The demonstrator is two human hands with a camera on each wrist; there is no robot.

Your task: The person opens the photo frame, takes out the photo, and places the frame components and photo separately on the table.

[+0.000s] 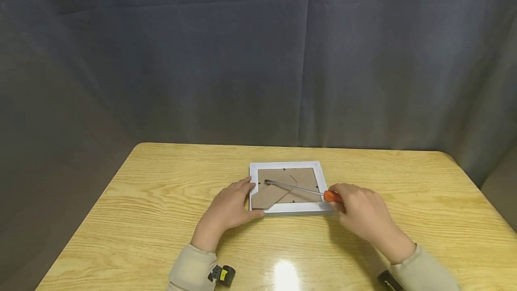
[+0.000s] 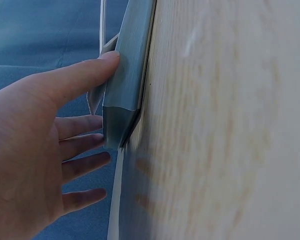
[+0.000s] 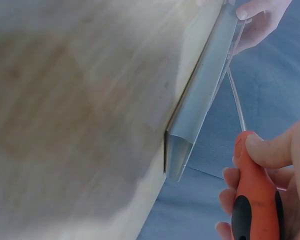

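Observation:
A white picture frame (image 1: 296, 209) lies face down on the table, its brown backing board (image 1: 308, 176) and fold-out stand (image 1: 264, 199) showing. Several small dark tabs sit along the inner edge. At the frame's near left corner, my left hand (image 1: 228, 205) rests its thumb on the front edge, fingers extended by the left side. My right hand (image 1: 363, 210) grips the orange and black handle of a flathead screwdriver (image 3: 260, 195). Its metal shaft slants left over the backing, tip near the left inner edge; whether the tip touches the board I cannot tell.
The wooden table (image 1: 161, 178) extends around the frame on every side. A dark grey curtain (image 1: 258, 57) hangs behind its far edge. Dark straps with small devices (image 1: 227, 275) sit at both wrists, by the beige sleeves (image 1: 191, 268).

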